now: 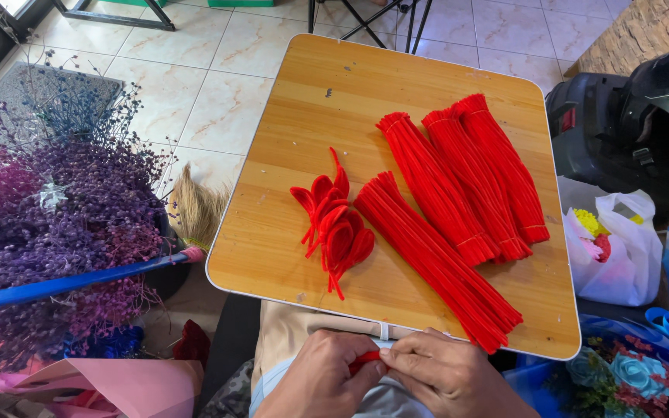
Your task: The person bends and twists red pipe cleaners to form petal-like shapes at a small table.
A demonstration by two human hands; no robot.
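- Both hands down at the near edge of the wooden tabletop (288, 255), just below its rim, over the lap.
- Left hand (319, 379): grip pinched together on a red pipe cleaner piece (364, 359), thumb and forefinger clamped at its left part.
- Right hand (447, 375): grip also closed on the same red piece, fingertips meeting the left hand's at the middle.
- Only a short stretch of that red piece visible between the two hands; the rest hidden under the fingers.
- On the tabletop, left of centre: a small cluster of bent red loops (334, 224), petal-shaped, stems pointing toward the near edge.
- Just beside the cluster, to its right: a long red bundle (435, 263) lying diagonally, reaching almost to the near right corner.
- Farther right: three more tied bundles (466, 178) side by side, touching one another, fanned toward the far edge.
- Off the tabletop to the left: purple dried flowers (48, 224) with a blue handle (71, 282) lying across them, and a straw broom head (195, 209) against the tabletop's left side.
- To the right: a white plastic bag (621, 255) with yellow and pink bits inside, a dark helmet (667, 85) above it, blue fabric roses (621, 371) at the lower corner.
- Pink wrapping paper (94, 387) at lower left.
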